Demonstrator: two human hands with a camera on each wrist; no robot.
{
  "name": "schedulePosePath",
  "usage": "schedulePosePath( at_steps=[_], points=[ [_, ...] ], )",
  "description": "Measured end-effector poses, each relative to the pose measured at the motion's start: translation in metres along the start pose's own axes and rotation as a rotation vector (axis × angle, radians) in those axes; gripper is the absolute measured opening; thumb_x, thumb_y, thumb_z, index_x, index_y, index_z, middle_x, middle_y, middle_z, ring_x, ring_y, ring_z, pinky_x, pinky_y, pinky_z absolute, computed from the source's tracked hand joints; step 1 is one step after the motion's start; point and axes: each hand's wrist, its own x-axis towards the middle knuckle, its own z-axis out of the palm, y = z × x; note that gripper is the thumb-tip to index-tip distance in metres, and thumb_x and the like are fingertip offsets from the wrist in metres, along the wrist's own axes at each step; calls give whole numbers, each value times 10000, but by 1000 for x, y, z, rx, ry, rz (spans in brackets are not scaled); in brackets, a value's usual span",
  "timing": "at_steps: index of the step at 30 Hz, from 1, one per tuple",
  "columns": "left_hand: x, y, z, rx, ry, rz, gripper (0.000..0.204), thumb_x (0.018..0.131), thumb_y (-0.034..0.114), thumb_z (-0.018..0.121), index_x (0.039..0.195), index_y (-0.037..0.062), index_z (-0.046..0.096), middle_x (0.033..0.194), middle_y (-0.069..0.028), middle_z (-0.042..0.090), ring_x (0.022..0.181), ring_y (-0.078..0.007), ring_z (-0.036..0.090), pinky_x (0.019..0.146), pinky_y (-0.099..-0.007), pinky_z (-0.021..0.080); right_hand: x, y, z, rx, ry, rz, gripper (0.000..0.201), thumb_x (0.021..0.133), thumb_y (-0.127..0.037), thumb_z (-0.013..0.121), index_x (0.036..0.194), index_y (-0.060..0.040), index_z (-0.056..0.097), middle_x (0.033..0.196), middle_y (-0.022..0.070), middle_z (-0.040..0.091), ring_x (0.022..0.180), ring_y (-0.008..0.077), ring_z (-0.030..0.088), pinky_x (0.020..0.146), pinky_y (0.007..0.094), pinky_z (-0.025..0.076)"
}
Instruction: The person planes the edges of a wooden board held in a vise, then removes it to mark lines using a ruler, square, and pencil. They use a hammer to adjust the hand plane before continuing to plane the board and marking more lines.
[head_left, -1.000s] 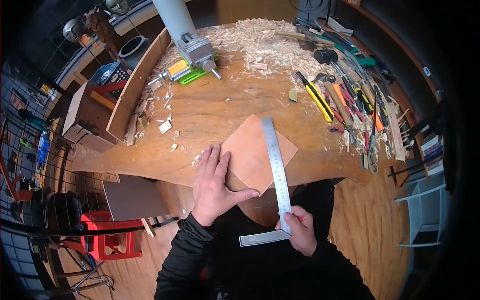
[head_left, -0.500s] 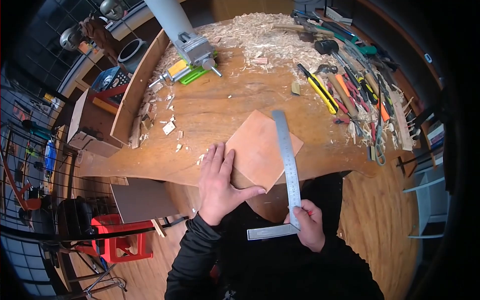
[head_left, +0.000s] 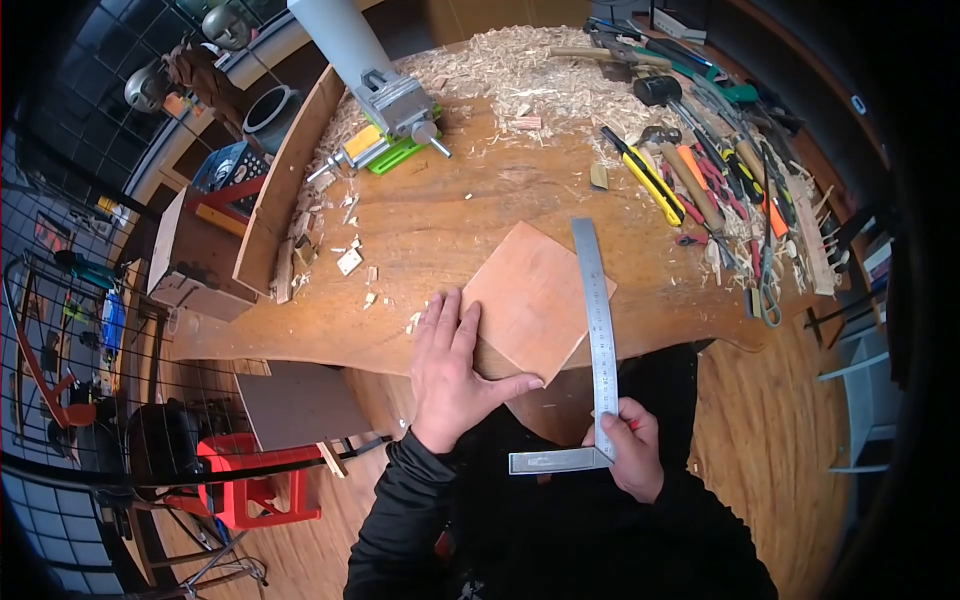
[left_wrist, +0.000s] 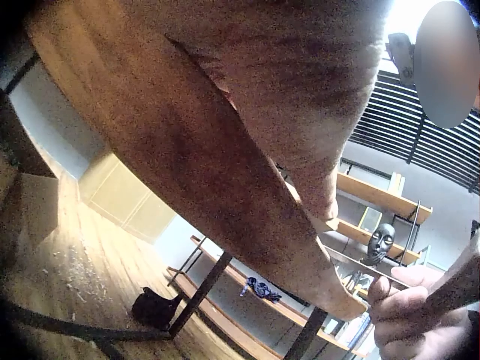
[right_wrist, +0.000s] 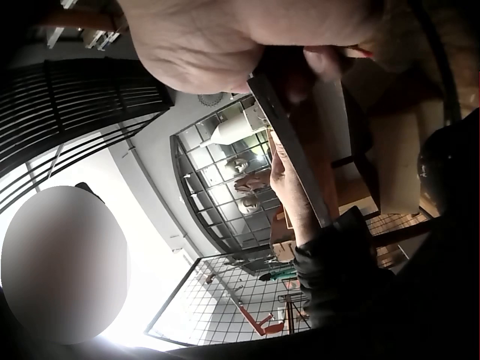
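Observation:
A square, reddish-tan flat board (head_left: pixel 530 300) lies turned cornerwise at the table's near edge. My left hand (head_left: pixel 447 375) rests flat by its left side, fingers straight, the thumb reaching to the board's near corner. In my right hand (head_left: pixel 632 450) the metal try square (head_left: pixel 600 350) is gripped where blade and stock meet; its blade points away along the board's right corner, and its stock juts left beyond the table edge. Something red shows at the right fingers. The left wrist view shows the left hand (left_wrist: pixel 300 97) over the table edge; the right wrist view shows the square's stock (right_wrist: pixel 289 150).
Wood shavings (head_left: pixel 500 70) cover the table's far side. A drill-stand vise (head_left: pixel 395 110) stands far left, beside a raised wooden strip (head_left: pixel 290 190). Knives, pliers and a mallet (head_left: pixel 657 92) crowd the right side. Small wood chips (head_left: pixel 349 262) lie left of the board.
The square's blade has shifted rightward across the board, from over its middle to its right corner. The left hand keeps its place beside the board while the whole head view has shifted a little.

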Motion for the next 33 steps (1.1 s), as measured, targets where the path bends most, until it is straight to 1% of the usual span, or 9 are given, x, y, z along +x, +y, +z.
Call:
schedulePosePath(
  at_steps=[5,11,13,17,19,25,30,31,33],
  points=[
    [0,0,0,-5,-12,-14,1157,519,676,947,1364,-53,643,1512,-299,550,1465,-494,462,1224,-567,348,0,-3,4,23,-14,25,138,1089,-97,527,1057,6,615,857,118,727,756,151,704,726,298,571],
    [0,0,1,-3,-4,-7,1159,517,678,947,1361,-56,644,1506,-314,548,1455,-491,475,1220,-562,355,1,-4,6,-10,-38,30,163,1094,-127,534,1074,7,624,863,114,730,765,143,697,728,299,560],
    [1,1,-1,-7,8,13,1116,546,662,943,1320,-87,652,1463,-343,563,1419,-509,498,1200,-571,374,1,-4,6,-19,-41,28,168,1094,-134,536,1079,7,627,864,113,731,766,139,694,728,297,555],
    [2,2,-2,-2,2,13,1110,547,661,943,1316,-86,654,1462,-347,562,1414,-508,502,1199,-570,375,1,-4,4,-40,-57,25,184,1096,-149,539,1093,10,632,875,107,732,769,133,689,733,293,550],
    [0,0,0,-4,-16,-14,1160,514,671,949,1359,-63,643,1515,-314,540,1451,-485,481,1222,-555,355,1,-4,3,-46,-61,26,188,1095,-153,540,1097,11,633,879,105,732,773,132,688,739,293,549],
    [-1,0,1,2,-9,-11,1157,515,663,954,1365,-57,642,1520,-308,539,1456,-483,477,1226,-553,349,3,-7,-1,-76,-22,13,195,1099,-160,536,1110,11,630,867,99,718,787,140,694,765,310,560],
    [-1,0,0,-8,-13,-18,1148,520,643,963,1376,-47,636,1524,-302,538,1462,-485,469,1231,-557,342,6,-17,-13,-18,18,-9,173,1097,-153,544,1093,3,619,843,97,705,764,147,697,747,303,567],
    [-1,0,0,-9,-16,-20,1146,521,636,967,1380,-44,634,1525,-299,538,1464,-485,466,1233,-559,340,6,-19,-12,-31,48,-15,194,1100,-196,546,1093,-13,611,793,86,695,685,125,660,683,263,527],
    [-1,0,0,-12,-13,-20,1146,519,630,970,1383,-42,632,1527,-297,537,1466,-485,463,1235,-562,336,6,-22,-17,-36,46,-11,192,1098,-195,548,1089,-14,613,788,85,695,682,127,661,678,263,526]
  ],
)
